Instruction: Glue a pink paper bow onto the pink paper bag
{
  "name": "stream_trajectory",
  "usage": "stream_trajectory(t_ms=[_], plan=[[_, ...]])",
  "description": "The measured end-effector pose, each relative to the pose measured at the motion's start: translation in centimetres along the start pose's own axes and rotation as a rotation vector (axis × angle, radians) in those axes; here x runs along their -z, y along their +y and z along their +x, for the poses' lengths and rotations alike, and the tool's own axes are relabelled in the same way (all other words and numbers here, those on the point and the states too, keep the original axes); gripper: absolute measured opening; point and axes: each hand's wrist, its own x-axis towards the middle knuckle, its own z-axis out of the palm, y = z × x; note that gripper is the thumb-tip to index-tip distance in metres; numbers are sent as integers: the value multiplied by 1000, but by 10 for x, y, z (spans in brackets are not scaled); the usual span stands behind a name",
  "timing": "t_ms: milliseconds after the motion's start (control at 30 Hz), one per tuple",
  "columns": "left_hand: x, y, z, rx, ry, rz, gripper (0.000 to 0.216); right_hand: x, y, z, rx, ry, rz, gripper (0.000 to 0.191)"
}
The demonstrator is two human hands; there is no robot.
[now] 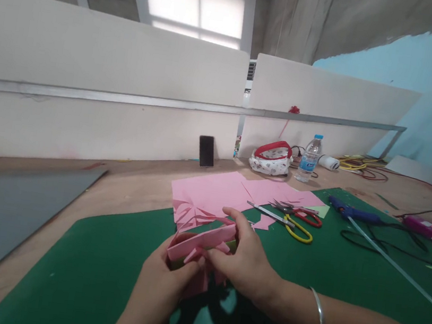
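Note:
Between both hands is a folded pink paper piece (201, 241) with a bit of green showing inside, held above a green cutting mat (106, 259). My left hand (167, 278) grips its left end, thumb along the near side. My right hand (246, 260) pinches the right end, with the index finger over the top and the thumb at the front. The underside of the piece is partly hidden by the fingers. Just beyond lie pink paper sheets (207, 193) with cut strips. Yellow-handled scissors (298, 232) and red-handled scissors (308, 216) rest beside the paper.
A blue glue gun (354, 211) with a long clear stick lies on the right, near a pink power strip (431, 232). Along the back stand a phone (206, 151), a white-and-red pouch (271, 162) and a water bottle (308, 161). A grey board (11, 219) lies left.

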Motion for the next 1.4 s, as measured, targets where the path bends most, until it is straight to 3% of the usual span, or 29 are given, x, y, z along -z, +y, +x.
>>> stream_trajectory(t_ms=[567, 733, 900, 1000, 1100, 1233, 1400], plan=[[-3, 0, 0, -18, -41, -77, 62, 10, -3, 6, 52, -46, -63, 72], [-1, 1, 2, 26, -27, -62, 71, 15, 0, 10, -22, -136, -22, 69], [-2, 3, -2, 42, -91, -88, 66, 13, 0, 11, -61, -71, -51, 65], [-2, 8, -5, 67, -154, -139, 69, 14, 2, 12, -96, -100, -28, 66], [0, 15, -5, 207, -239, -247, 55, 19, 1, 14, -153, -171, 105, 66], [4, 20, 0, 413, -187, -379, 25, 24, 2, 17, -206, -198, 209, 71], [8, 23, 11, 377, -97, -471, 24, 32, 7, 29, -115, -21, 170, 59]])
